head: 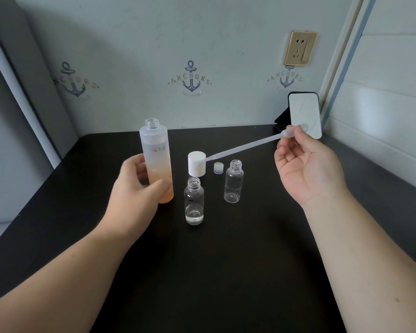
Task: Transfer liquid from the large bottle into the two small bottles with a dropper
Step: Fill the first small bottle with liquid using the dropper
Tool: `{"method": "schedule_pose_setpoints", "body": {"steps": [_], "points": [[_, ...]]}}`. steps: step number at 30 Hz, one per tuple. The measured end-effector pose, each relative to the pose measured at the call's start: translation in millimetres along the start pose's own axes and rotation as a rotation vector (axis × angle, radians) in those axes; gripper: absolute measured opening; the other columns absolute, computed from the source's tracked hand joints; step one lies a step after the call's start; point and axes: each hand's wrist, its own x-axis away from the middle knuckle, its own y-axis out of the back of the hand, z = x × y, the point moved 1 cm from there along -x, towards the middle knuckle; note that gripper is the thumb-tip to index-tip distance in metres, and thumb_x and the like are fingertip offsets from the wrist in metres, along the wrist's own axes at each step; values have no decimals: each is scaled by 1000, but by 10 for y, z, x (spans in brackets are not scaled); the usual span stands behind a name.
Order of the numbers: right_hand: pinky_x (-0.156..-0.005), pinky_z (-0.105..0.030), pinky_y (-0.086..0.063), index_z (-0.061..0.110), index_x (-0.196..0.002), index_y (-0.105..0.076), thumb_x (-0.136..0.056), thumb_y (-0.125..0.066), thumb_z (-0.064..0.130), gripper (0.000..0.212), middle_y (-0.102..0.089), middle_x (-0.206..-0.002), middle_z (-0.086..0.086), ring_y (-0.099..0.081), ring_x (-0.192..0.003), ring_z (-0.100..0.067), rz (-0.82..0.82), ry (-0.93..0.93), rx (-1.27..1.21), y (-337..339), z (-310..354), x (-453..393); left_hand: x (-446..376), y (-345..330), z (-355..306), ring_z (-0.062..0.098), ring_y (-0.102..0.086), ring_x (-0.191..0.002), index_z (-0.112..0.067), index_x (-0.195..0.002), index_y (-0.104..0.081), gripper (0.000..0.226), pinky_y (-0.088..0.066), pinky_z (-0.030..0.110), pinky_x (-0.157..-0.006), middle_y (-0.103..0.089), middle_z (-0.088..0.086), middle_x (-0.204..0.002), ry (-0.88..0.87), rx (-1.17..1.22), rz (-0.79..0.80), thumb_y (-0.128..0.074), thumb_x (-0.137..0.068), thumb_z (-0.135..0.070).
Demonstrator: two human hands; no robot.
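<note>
- Left hand (139,186) wraps its fingers and thumb round the lower half of the large bottle (157,162), which stands upright and uncapped at centre left of the frame on the black desk (226,272).
- Right hand (305,164), at centre right, pinches the bulb end of the dropper (247,145) between fingertips and thumb; the thin stem slants down and left, its tip in front of the white cap (197,163).
- Judged from this, the step in hand is going back to the large bottle for another draw: the nearer small bottle (194,204) holds a shallow layer of clear liquid, while the farther small bottle (234,181) looks empty.
- Next move would call for swinging the tip up over the large bottle's narrow threaded neck and lowering it straight in, with the left hand bracing the bottle.
- Large bottle is a frosted cylinder, fading to orange toward its base, with red characters printed on it.
- Both small bottles are clear, round-shouldered and open-mouthed; a small translucent ribbed cap (218,168) lies between the white cap and the farther bottle.
- Dropper is soft translucent plastic.
</note>
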Motion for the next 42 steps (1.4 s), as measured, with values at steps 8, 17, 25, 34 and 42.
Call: {"method": "schedule_pose_setpoints", "body": {"steps": [8,17,25,34,42], "points": [[-65,-24,-55,6,-83,-79,-95,-68,10,17,-74,-85,-6,-70,-73,-16,-7,6,-10,4,5,5,-43,-19,50,-5,-62,-92,-43,-115,-55,30,-43,17,-72,-65,-24,-101,-29,-175,-2,-72,-90,-40],[-68,-22,-55,7,-90,-74,-95,-67,10,9,-75,-86,-2,-71,-77,-14,22,69,-84,0,33,-2,43,-8,-49,-17,-57,-90,-56,-101,-53,35,-43,17,-69,-59,-41,-97,-117,-199,28,-77,-85,-36],[-75,-22,-55,12,-78,-80,-96,-67,14,22,-75,-89,1,-72,-81,-13,91,100,0,-2,24,-7,64,1,-60,-25,-50,-93,-55,-111,-50,45,-41,16,-70,-52,-53,-97,-186,-247,25,-79,-84,-33],[-73,-22,-54,14,-78,-77,-97,-66,15,21,-73,-86,2,-69,-77,-12,108,135,81,-1,43,-6,59,20,-82,-13,-53,-96,-70,-97,-50,51,-38,16,-70,-60,-32,-98,-223,-324,10,-78,-84,-30],[-66,-20,-52,17,-73,-79,-94,-65,10,26,-74,-82,0,-66,-70,-10,118,154,159,-27,42,23,36,15,-23,-3,-51,-91,-42,-119,-63,42,-35,11,-73,-60,-23,-101,-240,-417,-28,-78,-83,-27]]}}
